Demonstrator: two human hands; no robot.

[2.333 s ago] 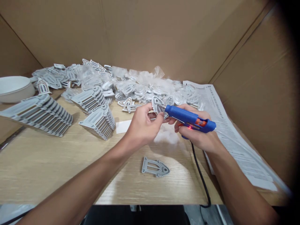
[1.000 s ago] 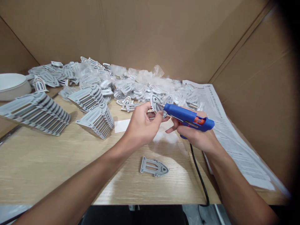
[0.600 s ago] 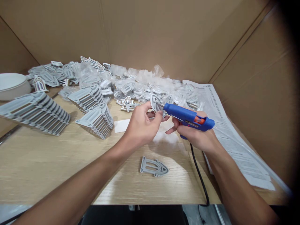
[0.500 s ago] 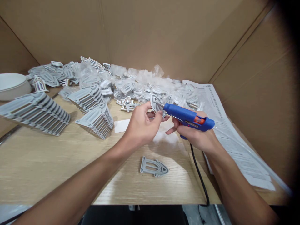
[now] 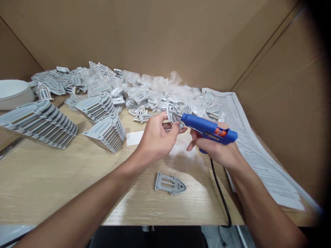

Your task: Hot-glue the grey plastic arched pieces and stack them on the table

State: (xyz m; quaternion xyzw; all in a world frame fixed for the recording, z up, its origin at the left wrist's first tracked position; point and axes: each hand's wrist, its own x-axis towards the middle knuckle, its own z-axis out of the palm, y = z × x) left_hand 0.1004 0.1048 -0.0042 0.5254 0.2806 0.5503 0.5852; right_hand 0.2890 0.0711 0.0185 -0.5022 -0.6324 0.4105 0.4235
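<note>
Between the thumb and fingers of my left hand (image 5: 161,136) is a grey arch-shaped plastic piece (image 5: 171,112), held up above the table and partly covered by the fingers. My right hand (image 5: 217,146) is wrapped round a blue hot glue gun (image 5: 204,125) with an orange glimpse of its inside. The gun's metal nozzle points left and meets the piece or hovers right at it; I cannot tell which. A second grey arch-shaped piece (image 5: 170,184) lies flat on the table in front of my hands.
Stacks of arch pieces (image 5: 38,124) stand at the left, near a white bowl (image 5: 15,94). Behind my hands spreads a heap of bagged pieces (image 5: 155,91). Printed sheets (image 5: 248,144) lie at the right. The gun's black cable (image 5: 219,193) runs over the table's front edge. Cardboard walls (image 5: 165,38) enclose the table.
The fingers of my right hand under the glue gun have drawn back slightly. The gun, the held piece and my left hand stay almost where they were.
</note>
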